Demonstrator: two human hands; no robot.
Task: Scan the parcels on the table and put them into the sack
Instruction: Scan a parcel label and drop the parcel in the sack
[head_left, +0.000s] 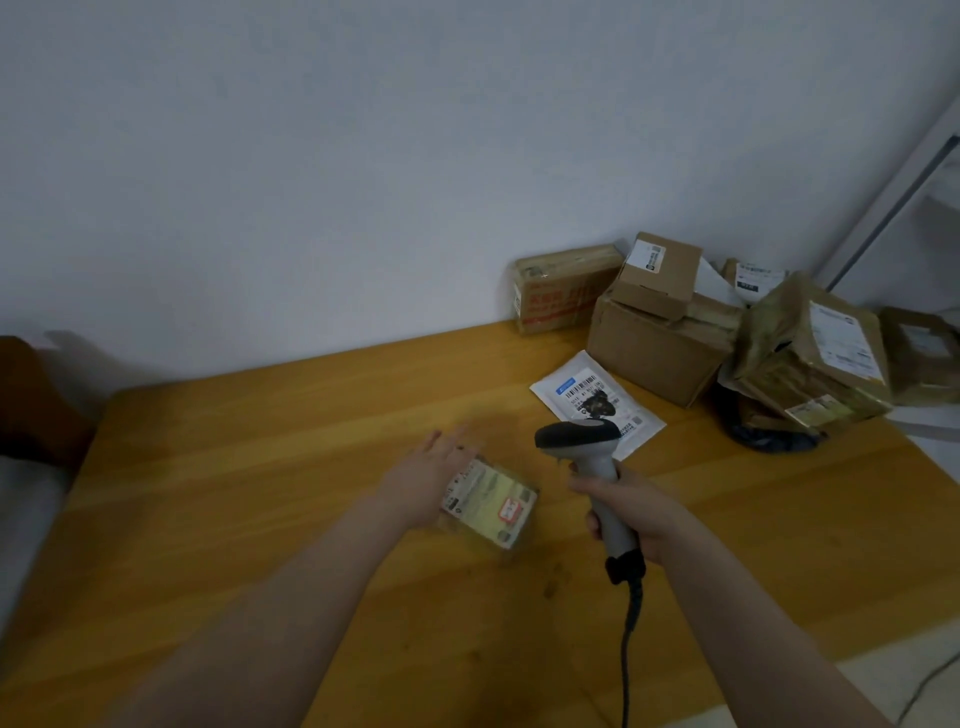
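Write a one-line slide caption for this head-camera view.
Right hand grips a barcode scanner; left hand touches a small labelled parcel on the wooden table.

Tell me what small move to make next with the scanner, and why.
Probably tilt the grey handheld barcode scanner in the right hand down at the small brown taped parcel: its label faces up and the left hand rests against it.
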